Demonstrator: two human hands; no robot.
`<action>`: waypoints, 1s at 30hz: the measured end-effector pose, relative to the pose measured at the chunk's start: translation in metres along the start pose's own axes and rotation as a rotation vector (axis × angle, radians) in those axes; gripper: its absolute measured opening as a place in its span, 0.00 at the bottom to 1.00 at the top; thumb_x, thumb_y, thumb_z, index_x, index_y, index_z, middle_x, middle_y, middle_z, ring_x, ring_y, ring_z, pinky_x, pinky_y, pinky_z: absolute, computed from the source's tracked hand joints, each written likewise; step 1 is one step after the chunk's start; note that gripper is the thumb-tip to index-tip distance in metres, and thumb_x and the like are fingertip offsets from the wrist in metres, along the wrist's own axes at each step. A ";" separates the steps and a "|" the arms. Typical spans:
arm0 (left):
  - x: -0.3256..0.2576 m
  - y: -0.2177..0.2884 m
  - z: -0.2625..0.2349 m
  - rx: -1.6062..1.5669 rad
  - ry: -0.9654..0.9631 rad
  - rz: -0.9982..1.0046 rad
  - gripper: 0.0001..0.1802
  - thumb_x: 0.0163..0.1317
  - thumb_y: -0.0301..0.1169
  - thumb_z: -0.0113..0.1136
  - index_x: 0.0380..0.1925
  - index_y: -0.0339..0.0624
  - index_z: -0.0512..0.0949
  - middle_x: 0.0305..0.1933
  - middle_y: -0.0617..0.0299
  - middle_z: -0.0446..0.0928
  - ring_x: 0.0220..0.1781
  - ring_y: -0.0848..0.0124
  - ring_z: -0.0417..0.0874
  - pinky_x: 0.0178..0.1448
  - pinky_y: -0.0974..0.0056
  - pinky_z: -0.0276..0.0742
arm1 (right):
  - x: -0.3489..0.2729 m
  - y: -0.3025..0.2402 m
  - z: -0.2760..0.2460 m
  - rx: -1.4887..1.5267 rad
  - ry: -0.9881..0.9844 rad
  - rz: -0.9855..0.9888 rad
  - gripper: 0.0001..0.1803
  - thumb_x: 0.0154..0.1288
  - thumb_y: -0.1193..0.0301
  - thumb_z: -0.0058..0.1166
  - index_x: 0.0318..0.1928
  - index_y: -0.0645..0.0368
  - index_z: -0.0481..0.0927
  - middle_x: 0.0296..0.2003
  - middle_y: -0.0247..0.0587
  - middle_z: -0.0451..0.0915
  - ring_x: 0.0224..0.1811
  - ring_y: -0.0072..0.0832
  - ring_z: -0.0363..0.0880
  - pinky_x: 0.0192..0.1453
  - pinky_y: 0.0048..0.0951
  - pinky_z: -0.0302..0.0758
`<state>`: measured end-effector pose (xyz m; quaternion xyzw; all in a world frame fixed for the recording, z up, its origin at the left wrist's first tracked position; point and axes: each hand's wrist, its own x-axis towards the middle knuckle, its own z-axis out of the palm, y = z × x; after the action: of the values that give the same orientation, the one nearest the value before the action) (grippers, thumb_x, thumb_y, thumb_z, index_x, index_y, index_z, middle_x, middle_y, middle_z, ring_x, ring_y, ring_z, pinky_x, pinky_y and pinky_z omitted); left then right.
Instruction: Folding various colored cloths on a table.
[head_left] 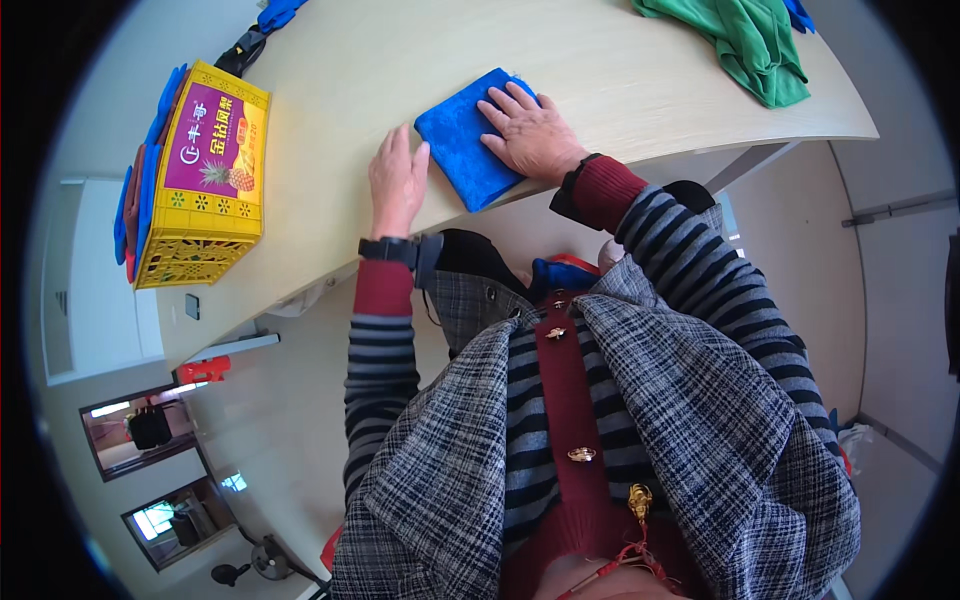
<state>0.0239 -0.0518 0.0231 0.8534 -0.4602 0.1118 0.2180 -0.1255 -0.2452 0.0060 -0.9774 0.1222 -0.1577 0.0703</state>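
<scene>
Crate (205,202) of cloths (147,187), towel (464,140) outside

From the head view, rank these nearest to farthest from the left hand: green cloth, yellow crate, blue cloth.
From the left hand:
1. Blue cloth: just to its right, partly under the right hand.
2. Yellow crate: to its left, on the table.
3. Green cloth: far right, on the table.

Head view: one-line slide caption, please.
Right hand on a folded blue cloth, left hand beside it, at a pale table; yellow crate at left, green cloth at right.
</scene>
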 end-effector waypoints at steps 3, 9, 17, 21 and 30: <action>0.036 -0.023 0.017 -0.362 -0.120 -0.111 0.28 0.72 0.48 0.57 0.56 0.33 0.77 0.58 0.44 0.78 0.61 0.52 0.78 0.63 0.54 0.73 | 0.002 -0.003 0.002 -0.017 0.003 -0.009 0.33 0.79 0.47 0.36 0.75 0.50 0.65 0.77 0.41 0.61 0.81 0.41 0.52 0.80 0.51 0.52; 0.073 -0.038 0.035 -0.463 -0.243 -0.152 0.28 0.69 0.51 0.61 0.45 0.32 0.84 0.59 0.46 0.78 0.60 0.56 0.78 0.64 0.57 0.73 | 0.001 -0.002 -0.004 -0.011 -0.022 0.015 0.33 0.79 0.46 0.35 0.75 0.49 0.65 0.77 0.40 0.60 0.81 0.41 0.52 0.80 0.50 0.52; 0.074 -0.040 0.027 -0.112 -0.164 0.117 0.24 0.64 0.50 0.66 0.32 0.34 0.86 0.56 0.53 0.81 0.54 0.55 0.80 0.63 0.54 0.73 | -0.002 -0.001 -0.003 -0.013 -0.027 0.017 0.33 0.79 0.46 0.35 0.75 0.47 0.65 0.77 0.40 0.60 0.81 0.40 0.52 0.80 0.50 0.52; 0.065 -0.030 0.010 0.144 -0.103 0.149 0.22 0.60 0.48 0.69 0.29 0.36 0.82 0.47 0.56 0.81 0.52 0.54 0.79 0.61 0.53 0.72 | -0.002 -0.004 -0.002 0.000 -0.033 0.016 0.33 0.79 0.46 0.35 0.75 0.47 0.65 0.77 0.39 0.60 0.81 0.39 0.52 0.80 0.50 0.52; -0.028 0.100 -0.019 -0.085 -0.020 0.139 0.16 0.56 0.37 0.72 0.31 0.43 0.74 0.41 0.54 0.75 0.48 0.54 0.78 0.47 0.54 0.76 | 0.001 0.014 0.006 -0.027 0.038 0.035 0.33 0.78 0.46 0.37 0.74 0.48 0.66 0.76 0.39 0.61 0.80 0.40 0.53 0.78 0.50 0.56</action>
<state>-0.0743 -0.0704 0.0562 0.8104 -0.5248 0.0985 0.2411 -0.1260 -0.2579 -0.0014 -0.9728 0.1427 -0.1734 0.0573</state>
